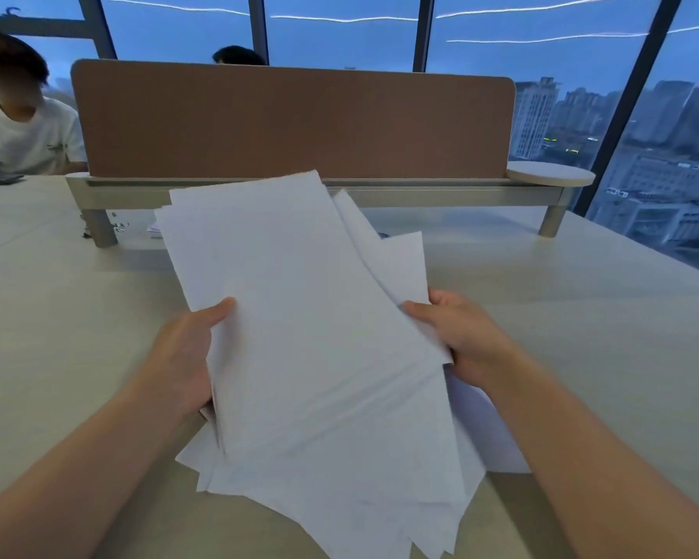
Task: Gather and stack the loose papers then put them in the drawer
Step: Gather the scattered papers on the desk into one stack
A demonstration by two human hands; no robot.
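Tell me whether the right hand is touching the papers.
Touching. The head view shows the right hand gripping the right edge of the papers, thumb lying on the top sheet with no gap; the left hand grips the opposite edge.

A pale tabletop (561, 336) carries a brown divider screen (291, 123) on grey legs at twelve o'clock and small metal clips (118, 226) at ten o'clock.

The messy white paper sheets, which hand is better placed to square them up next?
Probably the right hand: the white paper sheets fan out most on its side, so it can push stray edges in while the left hand grips the bundle.
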